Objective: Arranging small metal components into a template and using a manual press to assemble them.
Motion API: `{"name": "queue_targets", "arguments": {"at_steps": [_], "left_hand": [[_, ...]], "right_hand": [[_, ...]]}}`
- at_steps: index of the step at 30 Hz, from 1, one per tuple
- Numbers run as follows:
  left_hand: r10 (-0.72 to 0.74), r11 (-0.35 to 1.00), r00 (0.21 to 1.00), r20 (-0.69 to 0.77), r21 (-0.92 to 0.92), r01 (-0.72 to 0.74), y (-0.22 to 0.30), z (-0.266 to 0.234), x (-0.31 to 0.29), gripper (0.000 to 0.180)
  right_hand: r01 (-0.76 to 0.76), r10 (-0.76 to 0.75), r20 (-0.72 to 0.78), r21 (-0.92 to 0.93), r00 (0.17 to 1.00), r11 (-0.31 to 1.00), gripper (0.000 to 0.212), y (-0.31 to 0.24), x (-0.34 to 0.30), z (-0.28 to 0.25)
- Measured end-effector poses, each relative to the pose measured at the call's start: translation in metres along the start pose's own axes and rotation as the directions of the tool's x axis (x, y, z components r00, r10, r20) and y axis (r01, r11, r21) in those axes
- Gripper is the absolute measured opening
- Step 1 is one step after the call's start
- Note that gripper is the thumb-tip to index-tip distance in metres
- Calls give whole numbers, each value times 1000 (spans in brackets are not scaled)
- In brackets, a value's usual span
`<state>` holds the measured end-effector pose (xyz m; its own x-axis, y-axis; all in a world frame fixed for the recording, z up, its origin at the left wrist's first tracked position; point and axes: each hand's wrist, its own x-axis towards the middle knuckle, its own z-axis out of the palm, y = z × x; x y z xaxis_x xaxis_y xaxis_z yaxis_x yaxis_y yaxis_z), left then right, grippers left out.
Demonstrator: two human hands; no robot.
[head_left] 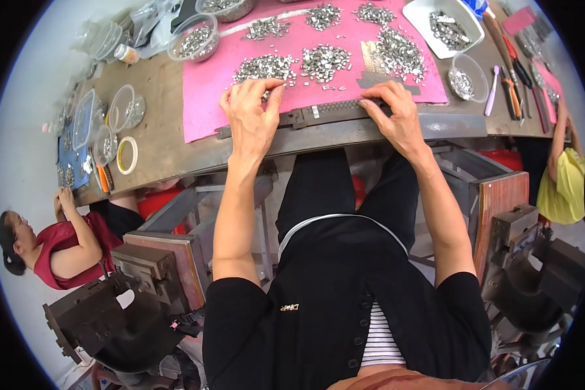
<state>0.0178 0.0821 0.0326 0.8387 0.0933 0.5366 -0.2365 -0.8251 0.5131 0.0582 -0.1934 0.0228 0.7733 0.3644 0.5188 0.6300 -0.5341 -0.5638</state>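
Note:
My left hand [250,117] is at the near edge of a pile of small silvery metal pieces [266,67], its fingers curled and the thumb close to the forefinger. What lies between the fingertips is too small to make out. A long dark metal strip with a row of small holes [335,106] lies along the front edge of the bench. Over its right part is my right hand [396,117], fingers bent and thumb and forefinger close together; anything they hold is hidden. One bright metal piece [315,110] sits on the strip between my hands.
A pink mat [205,107] carries more piles of metal pieces [325,63]. Around it stand a white tray [415,14], a clear tub [195,40] and a clear cup [471,78]. Pliers [513,97] lie at right. Co-workers sit at left [65,250] and right [562,188].

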Motion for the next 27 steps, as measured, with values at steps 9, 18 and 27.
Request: {"name": "queue_targets", "arguments": {"at_steps": [9, 18, 27], "left_hand": [[71, 990, 995, 76, 113, -79, -12, 15, 12, 8], [85, 987, 991, 104, 126, -98, -13, 16, 14, 9], [108, 978, 987, 119, 164, -127, -15, 17, 19, 15]], "right_hand": [[315, -300, 133, -113, 945, 942, 11, -19, 60, 57], [354, -309, 208, -231, 928, 906, 7, -17, 70, 74], [223, -239, 232, 94, 943, 970, 12, -20, 43, 30]]}}
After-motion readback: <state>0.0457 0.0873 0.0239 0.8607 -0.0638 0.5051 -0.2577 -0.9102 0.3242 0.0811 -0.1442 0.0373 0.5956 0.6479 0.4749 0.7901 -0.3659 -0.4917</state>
